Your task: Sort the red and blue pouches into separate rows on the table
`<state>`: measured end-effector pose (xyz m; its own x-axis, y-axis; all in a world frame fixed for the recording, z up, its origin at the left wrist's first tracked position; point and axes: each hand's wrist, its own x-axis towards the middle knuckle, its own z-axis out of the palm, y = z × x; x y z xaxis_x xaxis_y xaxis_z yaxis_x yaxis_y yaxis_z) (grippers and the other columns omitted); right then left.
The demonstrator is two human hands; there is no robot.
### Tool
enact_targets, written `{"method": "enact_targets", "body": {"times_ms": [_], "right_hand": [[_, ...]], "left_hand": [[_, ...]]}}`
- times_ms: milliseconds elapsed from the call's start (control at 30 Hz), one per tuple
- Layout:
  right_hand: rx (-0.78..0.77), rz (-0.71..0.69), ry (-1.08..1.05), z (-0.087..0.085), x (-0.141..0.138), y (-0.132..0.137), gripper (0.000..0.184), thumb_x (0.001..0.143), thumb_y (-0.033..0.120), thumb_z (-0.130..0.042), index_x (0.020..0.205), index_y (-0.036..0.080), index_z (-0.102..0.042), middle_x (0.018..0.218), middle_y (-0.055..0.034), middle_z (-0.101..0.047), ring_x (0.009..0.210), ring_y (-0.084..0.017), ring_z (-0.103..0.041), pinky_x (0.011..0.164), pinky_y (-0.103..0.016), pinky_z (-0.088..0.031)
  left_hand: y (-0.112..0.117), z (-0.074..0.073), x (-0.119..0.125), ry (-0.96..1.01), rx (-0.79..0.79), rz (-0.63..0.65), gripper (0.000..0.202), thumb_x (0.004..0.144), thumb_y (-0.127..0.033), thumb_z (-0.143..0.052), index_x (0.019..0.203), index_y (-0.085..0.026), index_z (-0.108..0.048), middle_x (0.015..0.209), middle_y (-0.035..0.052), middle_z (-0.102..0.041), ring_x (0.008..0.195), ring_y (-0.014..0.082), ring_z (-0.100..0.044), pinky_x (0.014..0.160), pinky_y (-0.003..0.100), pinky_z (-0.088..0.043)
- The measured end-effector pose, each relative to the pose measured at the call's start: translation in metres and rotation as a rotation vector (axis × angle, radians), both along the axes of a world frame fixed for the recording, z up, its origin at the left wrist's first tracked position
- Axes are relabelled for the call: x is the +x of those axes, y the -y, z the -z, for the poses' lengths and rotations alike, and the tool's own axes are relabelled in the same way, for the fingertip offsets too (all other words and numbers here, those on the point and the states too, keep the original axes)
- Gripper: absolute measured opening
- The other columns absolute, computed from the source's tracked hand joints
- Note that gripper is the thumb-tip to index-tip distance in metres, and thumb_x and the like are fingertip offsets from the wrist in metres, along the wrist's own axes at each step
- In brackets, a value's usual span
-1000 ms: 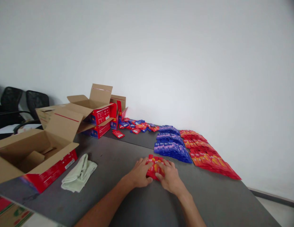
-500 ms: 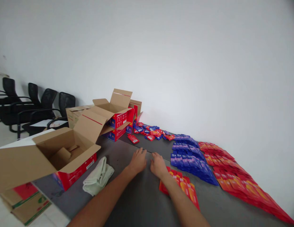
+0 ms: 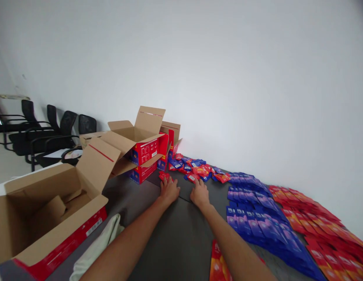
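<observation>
My left hand (image 3: pixel 170 189) reaches over the dark table, fingers extended and apart, its fingertips at the near edge of a small red packet (image 3: pixel 163 176). My right hand (image 3: pixel 200 194) is also open, palm down, with its fingertips at another red packet (image 3: pixel 192 178) on the near side of a loose heap of red and blue packets (image 3: pixel 202 170). Whether the fingertips press on either packet, I cannot tell. Beneath my right forearm lies a group of red-orange packets (image 3: pixel 218 263), partly hidden by the arm.
Overlapping rows of blue packets (image 3: pixel 251 220) and red-orange packets (image 3: pixel 310 222) spread along the right. On the left stand an open carton (image 3: pixel 70 230) and stacked red cartons (image 3: pixel 144 152). A pale cloth (image 3: pixel 99 244) lies by my left forearm. Black chairs (image 3: pixel 67 125) stand behind.
Both hands have moved forward across the table, up to the loose red packets. The view has shifted closer, so the near carton and cloth sit lower in the picture.
</observation>
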<state>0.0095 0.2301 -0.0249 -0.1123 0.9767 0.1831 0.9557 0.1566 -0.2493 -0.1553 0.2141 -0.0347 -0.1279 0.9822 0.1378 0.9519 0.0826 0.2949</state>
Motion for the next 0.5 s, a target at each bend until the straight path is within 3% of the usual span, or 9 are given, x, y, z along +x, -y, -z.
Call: {"method": "enact_targets", "body": {"times_ms": [133, 267, 367, 500], "right_hand": [[0.006, 0.057, 0.019, 0.001, 0.009, -0.033, 0.069, 0.08, 0.021, -0.05, 0.146, 0.019, -0.03, 0.152, -0.0137, -0.025, 0.131, -0.032, -0.033, 0.099, -0.041, -0.035], [0.014, 0.086, 0.023, -0.002, 0.022, -0.059, 0.075, 0.078, 0.022, -0.053, 0.147, 0.019, -0.027, 0.152, -0.0138, -0.025, 0.133, -0.032, -0.028, 0.101, -0.042, -0.032], [0.026, 0.124, 0.01, 0.0, 0.033, -0.076, 0.079, 0.076, 0.024, -0.055, 0.149, 0.022, -0.023, 0.152, -0.0138, -0.024, 0.133, -0.032, -0.029, 0.101, -0.042, -0.032], [-0.055, 0.186, -0.012, 0.007, 0.04, -0.097, 0.089, 0.075, 0.028, -0.06, 0.151, 0.03, -0.014, 0.153, -0.0152, -0.02, 0.137, -0.034, -0.025, 0.101, -0.046, -0.028]], "left_hand": [[-0.011, 0.001, 0.015, 0.022, 0.066, 0.1, 0.041, 0.091, -0.041, -0.039, 0.122, -0.02, -0.056, 0.132, 0.0141, -0.052, 0.127, 0.0346, -0.038, 0.102, 0.053, -0.029], [-0.024, -0.005, 0.034, 0.046, 0.102, 0.191, 0.042, 0.093, -0.035, -0.032, 0.128, -0.023, -0.052, 0.122, 0.012, -0.058, 0.117, 0.0306, -0.045, 0.099, 0.05, -0.033], [-0.041, -0.007, 0.045, 0.067, 0.142, 0.224, 0.052, 0.088, -0.03, -0.038, 0.14, -0.023, -0.041, 0.132, 0.0119, -0.052, 0.123, 0.0291, -0.042, 0.103, 0.046, -0.031], [-0.066, -0.003, 0.057, 0.055, 0.156, 0.288, 0.073, 0.079, -0.026, -0.05, 0.148, -0.026, -0.028, 0.155, 0.0066, -0.025, 0.142, 0.0302, -0.017, 0.114, 0.046, -0.017]]}}
